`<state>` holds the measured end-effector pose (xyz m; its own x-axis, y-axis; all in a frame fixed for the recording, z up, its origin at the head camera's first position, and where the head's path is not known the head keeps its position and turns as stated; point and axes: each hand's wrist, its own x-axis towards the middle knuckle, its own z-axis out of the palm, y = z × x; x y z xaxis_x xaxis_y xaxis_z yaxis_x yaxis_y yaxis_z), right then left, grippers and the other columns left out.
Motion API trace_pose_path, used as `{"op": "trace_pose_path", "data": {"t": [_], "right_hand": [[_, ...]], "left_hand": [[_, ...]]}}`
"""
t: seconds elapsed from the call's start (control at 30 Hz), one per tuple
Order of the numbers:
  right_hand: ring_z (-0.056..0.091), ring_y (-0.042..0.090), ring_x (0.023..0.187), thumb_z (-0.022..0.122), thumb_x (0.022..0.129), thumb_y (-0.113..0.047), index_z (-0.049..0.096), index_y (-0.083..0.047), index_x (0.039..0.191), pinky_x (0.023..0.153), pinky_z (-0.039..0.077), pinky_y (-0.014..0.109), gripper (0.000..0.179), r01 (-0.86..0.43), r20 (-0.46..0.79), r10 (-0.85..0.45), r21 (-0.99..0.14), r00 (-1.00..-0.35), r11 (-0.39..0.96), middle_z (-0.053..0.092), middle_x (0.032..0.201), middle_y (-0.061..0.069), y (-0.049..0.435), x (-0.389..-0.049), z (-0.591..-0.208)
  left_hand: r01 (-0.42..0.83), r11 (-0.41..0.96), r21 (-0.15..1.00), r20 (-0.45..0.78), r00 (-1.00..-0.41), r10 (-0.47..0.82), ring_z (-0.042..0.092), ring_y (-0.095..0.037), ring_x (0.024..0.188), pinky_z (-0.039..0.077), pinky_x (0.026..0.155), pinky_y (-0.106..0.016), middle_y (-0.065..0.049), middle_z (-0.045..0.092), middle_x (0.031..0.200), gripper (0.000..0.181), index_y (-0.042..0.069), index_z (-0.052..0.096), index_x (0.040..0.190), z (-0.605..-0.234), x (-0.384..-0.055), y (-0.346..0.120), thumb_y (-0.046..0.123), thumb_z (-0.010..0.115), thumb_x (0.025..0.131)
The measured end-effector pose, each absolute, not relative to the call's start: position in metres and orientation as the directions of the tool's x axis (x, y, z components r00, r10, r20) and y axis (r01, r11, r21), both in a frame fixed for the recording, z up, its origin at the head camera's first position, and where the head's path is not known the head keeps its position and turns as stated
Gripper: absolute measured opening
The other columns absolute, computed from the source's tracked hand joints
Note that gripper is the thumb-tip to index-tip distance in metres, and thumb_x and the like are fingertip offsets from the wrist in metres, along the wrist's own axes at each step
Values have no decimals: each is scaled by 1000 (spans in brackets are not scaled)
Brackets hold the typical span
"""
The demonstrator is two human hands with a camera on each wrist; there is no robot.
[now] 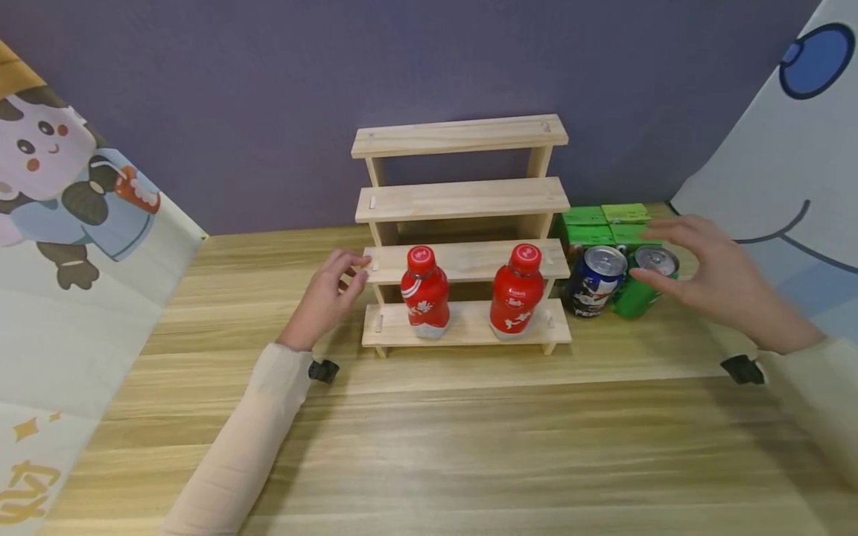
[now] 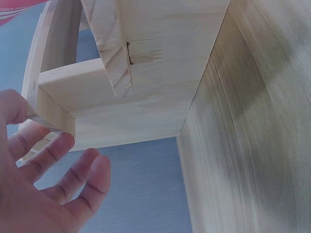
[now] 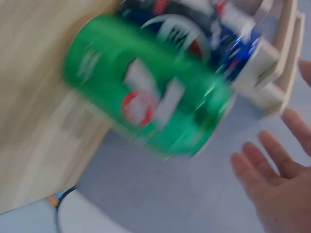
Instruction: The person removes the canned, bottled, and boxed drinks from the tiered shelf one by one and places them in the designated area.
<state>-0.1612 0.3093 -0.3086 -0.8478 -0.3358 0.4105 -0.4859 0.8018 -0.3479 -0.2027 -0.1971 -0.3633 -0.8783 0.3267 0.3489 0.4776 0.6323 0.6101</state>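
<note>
A stepped wooden display shelf (image 1: 462,199) stands against the back wall. My left hand (image 1: 328,292) is at its left end, and in the left wrist view the thumb and index finger pinch the end of a board (image 2: 44,122). Two red bottles with red caps, a left bottle (image 1: 425,294) and a right bottle (image 1: 517,292), stand upright on the lowest step. Beside the green can (image 1: 637,290), my right hand (image 1: 717,277) has its fingers spread and holds nothing; the right wrist view shows a gap between fingertips and can. A blue Pepsi can (image 1: 593,286) stands left of the green one.
Several green boxes (image 1: 590,225) are grouped behind the cans, right of the shelf. The wood-grain table (image 1: 429,439) stretches out in front. A dark wall (image 1: 302,97) rises behind, and printed cartoon panels flank the left (image 1: 60,298) and right (image 1: 791,171).
</note>
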Motion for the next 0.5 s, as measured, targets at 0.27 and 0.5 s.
{"op": "trace_pose_path", "data": {"t": [0.27, 0.5], "right_hand": [[52, 26, 112, 79, 78, -28, 60, -7, 123, 96, 32, 12, 53, -711, 587, -466, -294, -662, 639, 57, 124, 7, 246, -143, -287], [51, 22, 115, 80, 76, -18, 58, -9, 124, 98, 39, 25, 54, -793, 595, -542, -319, -594, 519, 55, 128, 5, 199, -141, -276]], "left_hand": [[480, 631, 610, 349, -877, 329, 53, -19, 92, 49, 72, -33, -9, 51, 122, 29, 3, 58, 122, -364, -203, -197, 19, 51, 98], [482, 629, 610, 353, -876, 328, 53, -19, 92, 49, 71, -33, -9, 51, 122, 28, 3, 58, 121, -365, -204, -197, 18, 52, 98]]}}
